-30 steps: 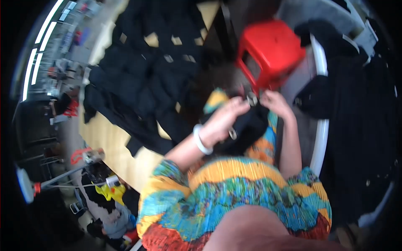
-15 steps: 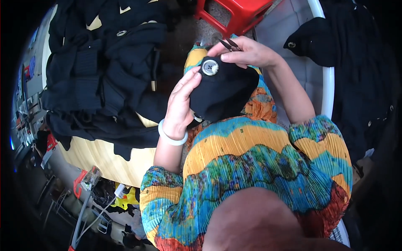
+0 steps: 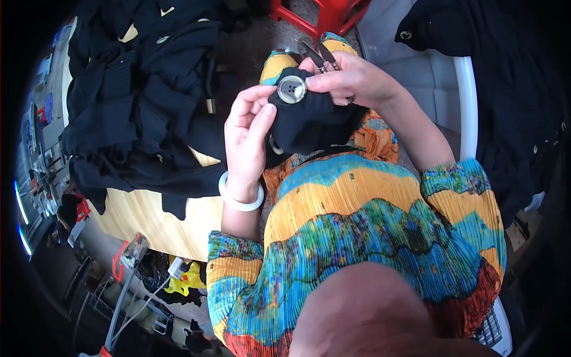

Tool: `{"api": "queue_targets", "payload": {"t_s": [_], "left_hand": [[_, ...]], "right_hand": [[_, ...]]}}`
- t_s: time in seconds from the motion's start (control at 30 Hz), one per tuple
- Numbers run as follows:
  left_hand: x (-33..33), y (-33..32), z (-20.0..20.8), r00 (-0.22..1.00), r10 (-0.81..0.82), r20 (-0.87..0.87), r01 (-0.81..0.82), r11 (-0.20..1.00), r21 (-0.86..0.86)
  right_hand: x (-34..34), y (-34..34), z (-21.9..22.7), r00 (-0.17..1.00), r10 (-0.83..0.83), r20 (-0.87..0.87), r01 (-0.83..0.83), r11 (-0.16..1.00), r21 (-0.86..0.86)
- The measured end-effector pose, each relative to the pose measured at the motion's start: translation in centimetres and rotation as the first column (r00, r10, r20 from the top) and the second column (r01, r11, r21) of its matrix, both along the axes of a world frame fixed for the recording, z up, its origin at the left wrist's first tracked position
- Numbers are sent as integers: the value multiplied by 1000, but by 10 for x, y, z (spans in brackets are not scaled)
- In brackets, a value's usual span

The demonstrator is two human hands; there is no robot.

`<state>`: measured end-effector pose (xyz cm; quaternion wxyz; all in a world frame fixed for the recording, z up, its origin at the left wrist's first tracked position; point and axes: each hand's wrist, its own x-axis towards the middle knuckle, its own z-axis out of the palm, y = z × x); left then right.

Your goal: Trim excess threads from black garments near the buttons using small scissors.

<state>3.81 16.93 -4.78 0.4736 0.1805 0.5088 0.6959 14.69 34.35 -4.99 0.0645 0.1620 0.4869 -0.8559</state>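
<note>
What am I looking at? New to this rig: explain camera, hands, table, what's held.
There is no machine here, just a person working bare-handed. The view comes from a wide fisheye camera worn on the head and looking down, so straight edges bend toward the rim. The left hand grips black cloth beside a large round button. The right hand has its thumb by the button's edge and also holds a dark tool with two pointed blades, probably snips. To the left, black garments lie on a pale wooden table.
</note>
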Motion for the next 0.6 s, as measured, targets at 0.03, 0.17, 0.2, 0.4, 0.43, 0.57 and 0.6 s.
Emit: {"api": "queue_targets", "payload": {"t_s": [0.03,0.17,0.2,0.4,0.43,0.57,0.6], "left_hand": [[2,-2,2,981,22,-190,-30,999,-37],[16,-5,10,901,120,-418,-114,993,38],[14,-8,10,844,83,-530,-74,997,38],[11,-9,11,633,43,-773,-97,995,-25],[11,-8,9,607,100,-788,-140,990,18],[11,-2,2,514,187,-837,-162,980,119],[11,-1,2,512,184,-839,-163,980,115]], "right_hand": [[1,-1,1,1000,-5,-16,4,998,-56],[4,-7,-1,998,49,-45,-50,999,-20],[4,-9,-2,998,43,-40,-44,999,-18],[2,-13,0,998,60,-11,-60,998,-30],[2,-14,-2,998,67,-6,-67,997,-48],[3,-12,-8,999,17,37,-14,996,-84],[3,-12,-8,999,18,35,-14,996,-88]]}}
